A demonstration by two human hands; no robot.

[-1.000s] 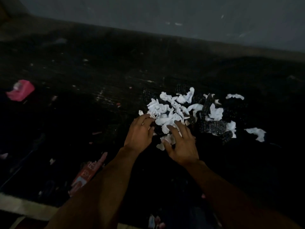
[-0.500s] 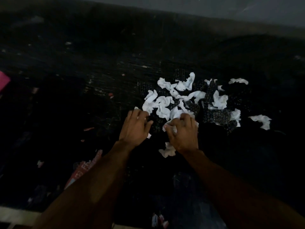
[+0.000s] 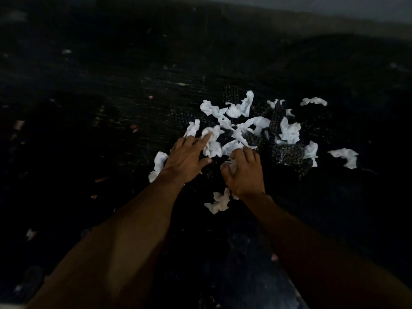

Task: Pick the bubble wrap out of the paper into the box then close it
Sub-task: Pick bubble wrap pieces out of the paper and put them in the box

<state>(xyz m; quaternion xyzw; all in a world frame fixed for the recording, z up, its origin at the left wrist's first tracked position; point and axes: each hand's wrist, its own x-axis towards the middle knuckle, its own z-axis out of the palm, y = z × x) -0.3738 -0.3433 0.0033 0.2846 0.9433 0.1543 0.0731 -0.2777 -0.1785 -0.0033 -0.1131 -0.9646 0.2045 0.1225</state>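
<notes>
A heap of crumpled white paper scraps (image 3: 243, 128) lies on the dark floor, mixed with dark bubble wrap pieces (image 3: 289, 156) that catch small glints of light. My left hand (image 3: 187, 160) lies flat on the heap's near left edge, fingers stretched out over a paper scrap and a patch of bubble wrap. My right hand (image 3: 244, 172) is curled at the heap's near edge with a pale scrap between its fingers and thumb; whether that scrap is paper or wrap is unclear in the dim light. No box is in view.
The floor (image 3: 111, 97) is dark and scratched, with small bits of litter on the left. Loose paper scraps lie apart from the heap: one at the right (image 3: 344, 156), one at the back right (image 3: 313, 101), one under my right wrist (image 3: 219, 202). A pale wall runs along the top.
The camera has tilted down and right. My left hand has flattened and reached further onto the heap. My right hand stays curled on its scrap.
</notes>
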